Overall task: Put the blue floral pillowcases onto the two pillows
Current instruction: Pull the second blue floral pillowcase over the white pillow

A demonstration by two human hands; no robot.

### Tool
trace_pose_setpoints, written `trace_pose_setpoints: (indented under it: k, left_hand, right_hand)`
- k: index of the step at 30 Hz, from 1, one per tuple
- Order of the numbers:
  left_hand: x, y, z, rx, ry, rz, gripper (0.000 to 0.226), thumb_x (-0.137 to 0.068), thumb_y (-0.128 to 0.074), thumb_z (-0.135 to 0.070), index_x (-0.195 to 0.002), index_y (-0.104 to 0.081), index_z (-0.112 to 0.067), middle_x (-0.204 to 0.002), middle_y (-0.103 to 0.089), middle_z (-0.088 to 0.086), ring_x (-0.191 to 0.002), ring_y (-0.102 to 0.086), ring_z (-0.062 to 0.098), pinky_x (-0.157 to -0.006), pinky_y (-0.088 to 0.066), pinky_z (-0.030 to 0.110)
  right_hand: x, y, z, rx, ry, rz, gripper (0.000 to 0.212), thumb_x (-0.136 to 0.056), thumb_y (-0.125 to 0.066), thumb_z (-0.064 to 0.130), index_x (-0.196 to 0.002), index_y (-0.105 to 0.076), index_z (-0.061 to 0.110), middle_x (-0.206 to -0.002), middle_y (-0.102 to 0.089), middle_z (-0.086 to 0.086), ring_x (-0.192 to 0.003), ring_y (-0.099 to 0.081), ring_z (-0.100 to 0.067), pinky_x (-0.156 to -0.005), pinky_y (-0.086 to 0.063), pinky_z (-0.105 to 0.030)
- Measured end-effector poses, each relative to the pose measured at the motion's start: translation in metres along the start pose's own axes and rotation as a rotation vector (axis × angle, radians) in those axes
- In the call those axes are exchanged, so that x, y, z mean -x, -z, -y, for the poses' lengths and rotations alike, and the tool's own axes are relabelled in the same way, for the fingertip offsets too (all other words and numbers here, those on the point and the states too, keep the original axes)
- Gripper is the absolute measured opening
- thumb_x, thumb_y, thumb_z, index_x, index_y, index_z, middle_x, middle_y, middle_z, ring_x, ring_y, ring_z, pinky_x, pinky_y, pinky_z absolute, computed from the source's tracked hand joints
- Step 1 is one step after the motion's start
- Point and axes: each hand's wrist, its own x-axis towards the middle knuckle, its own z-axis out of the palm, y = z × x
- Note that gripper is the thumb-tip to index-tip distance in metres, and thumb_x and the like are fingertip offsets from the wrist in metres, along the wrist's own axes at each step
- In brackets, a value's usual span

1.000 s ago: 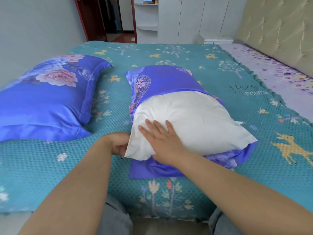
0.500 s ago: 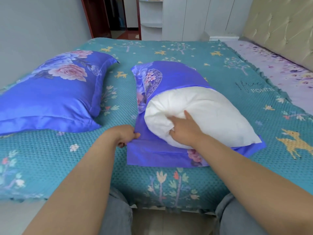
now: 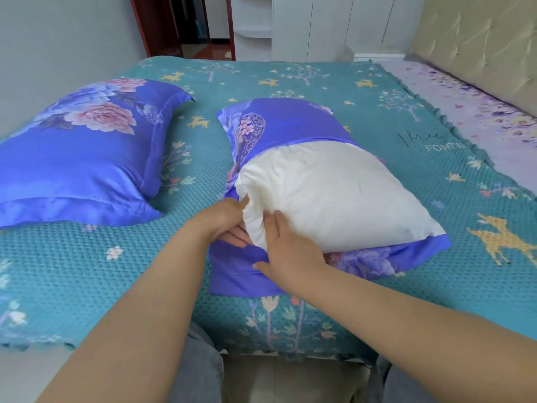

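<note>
I'm standing at the foot of a bed (image 3: pixel 334 82) spread with a teal quilt, a wardrobe and doorway at twelve o'clock, a padded headboard off at two. At ten o'clock lies the finished pillow (image 3: pixel 84 158), fully inside its blue floral cover and set aside so it stays out of my way. Straight ahead, the second pillow (image 3: pixel 328 196) is only partly dressed: its far end sits inside the pillowcase (image 3: pixel 290 126), while the white near end bulges out over the open mouth, whose lower flap lies flat on the quilt toward six o'clock. My left hand (image 3: pixel 225 221) is tucked under the pillow's near-left corner, fingers curled round the stuffing; I judge this is to squeeze the corner small enough to feed in. My right hand (image 3: pixel 287 248) rests on that same corner, fingers fairly straight on the white fabric and the thumb down on the blue flap, seemingly pinning the cloth so it doesn't slide. Half the job looks done; next the corner must go inside.
</note>
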Motion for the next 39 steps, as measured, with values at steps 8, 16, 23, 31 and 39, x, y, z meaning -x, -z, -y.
trace_pose_setpoints:
  k: [8,16,23,31,39]
  left_hand:
    - [-0.013,-0.010,-0.007,0.092,-0.264,-0.124,0.022,-0.098,-0.044,-0.021,-0.086,-0.058,-0.010,-0.083,-0.070,0.004,-0.067,-0.067,0.004,-0.073,-0.052,0.026]
    - [-0.045,-0.050,0.016,-0.974,-0.156,-0.124,0.073,-0.093,-0.046,-0.050,-0.150,-0.012,-0.019,-0.141,-0.045,0.013,-0.126,-0.047,0.030,-0.101,-0.039,0.038]
    - [-0.073,-0.066,0.015,-1.263,-0.333,-0.421,0.042,-0.098,-0.038,-0.040,-0.125,-0.056,-0.013,-0.134,-0.043,0.011,-0.122,-0.040,0.029,-0.094,-0.039,0.037]
    - [-0.114,-0.054,0.009,-1.092,-0.377,-0.449,0.063,-0.097,-0.046,-0.029,-0.148,-0.013,-0.013,-0.158,-0.007,0.002,-0.103,-0.059,0.034,-0.068,-0.042,0.037]
    - [-0.133,-0.048,0.011,-1.083,-0.229,-0.484,0.065,-0.099,-0.038,-0.038,-0.151,-0.006,-0.014,-0.154,-0.017,0.000,-0.118,-0.052,0.032,-0.069,-0.040,0.037]
  right_hand:
    - [-0.040,0.013,-0.041,-0.230,-0.037,-0.275,0.052,-0.091,-0.053,0.031,-0.138,-0.042,0.014,-0.137,-0.050,-0.003,-0.113,-0.055,-0.030,-0.087,-0.044,-0.036]
    - [-0.059,0.058,-0.065,-0.411,-0.143,-0.458,0.041,-0.091,-0.050,0.039,-0.124,-0.056,0.015,-0.122,-0.062,-0.009,-0.112,-0.054,-0.030,-0.086,-0.040,-0.034]
    - [-0.074,0.070,-0.096,-0.607,-0.290,-0.399,0.025,-0.093,-0.049,0.039,-0.104,-0.059,0.018,-0.107,-0.066,-0.007,-0.103,-0.057,-0.031,-0.078,-0.041,-0.033]
    - [-0.090,0.067,-0.103,-0.629,-0.276,-0.405,0.029,-0.094,-0.049,0.036,-0.111,-0.059,0.015,-0.112,-0.065,-0.004,-0.106,-0.056,-0.028,-0.082,-0.042,-0.032]
    - [-0.095,0.068,-0.107,-0.598,-0.299,-0.455,0.026,-0.096,-0.046,0.033,-0.113,-0.058,0.018,-0.111,-0.065,-0.005,-0.104,-0.056,-0.029,-0.074,-0.037,-0.029]
